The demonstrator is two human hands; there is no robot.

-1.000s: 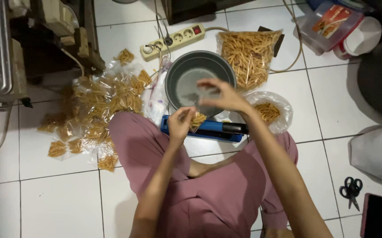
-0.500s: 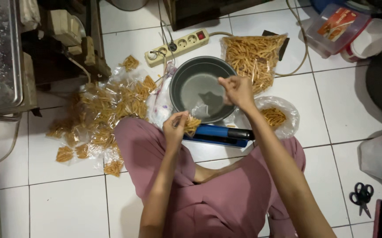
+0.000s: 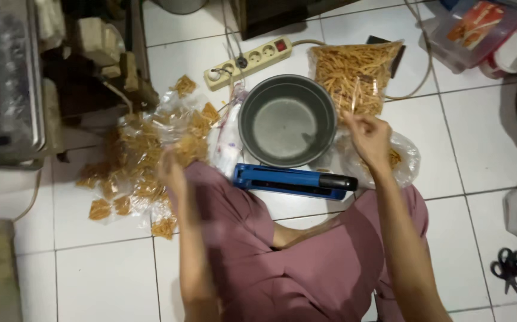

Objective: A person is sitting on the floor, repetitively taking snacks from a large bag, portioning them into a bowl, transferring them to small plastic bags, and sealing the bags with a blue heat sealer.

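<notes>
The pile of small filled snack packets (image 3: 145,161) is lying on the floor at the person's left. The left hand (image 3: 172,173) is resting on it; its grip is blurred and cannot be told. The right hand (image 3: 369,137) is hovering, fingers pinched narrow, beside the large snack bag (image 3: 354,71). Risk: loose sticks may be spilling past the metal pot (image 3: 287,119) onto the blue sealer (image 3: 294,180).

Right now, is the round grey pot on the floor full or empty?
Empty: the grey pot stands upright, its bare metal bottom showing, no snack sticks inside.
</notes>
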